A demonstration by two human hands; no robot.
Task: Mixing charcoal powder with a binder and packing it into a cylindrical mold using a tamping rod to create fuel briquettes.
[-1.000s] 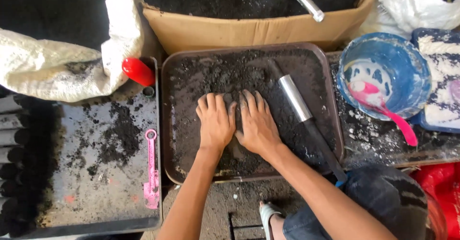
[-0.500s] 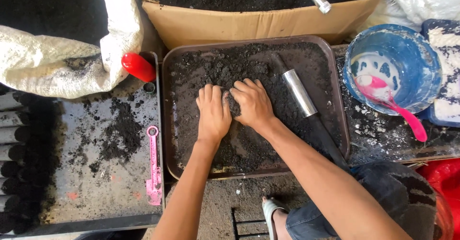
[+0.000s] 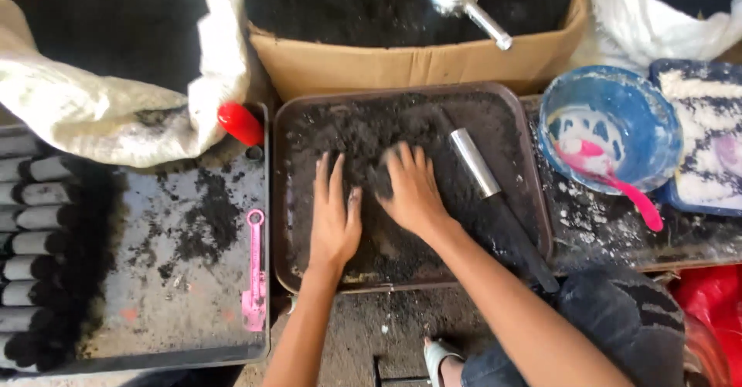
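Two bare hands, left hand [image 3: 334, 221] and right hand [image 3: 412, 190], press flat with fingers spread on loose black powder [image 3: 363, 136] in the brown rectangular tray [image 3: 284, 201], the powder spread unevenly, kneading apparently unfinished.

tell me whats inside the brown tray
The brown tray holds loose black powder, a metal tube and both hands: left hand, right hand. Whatever lies beneath the palms is hidden.
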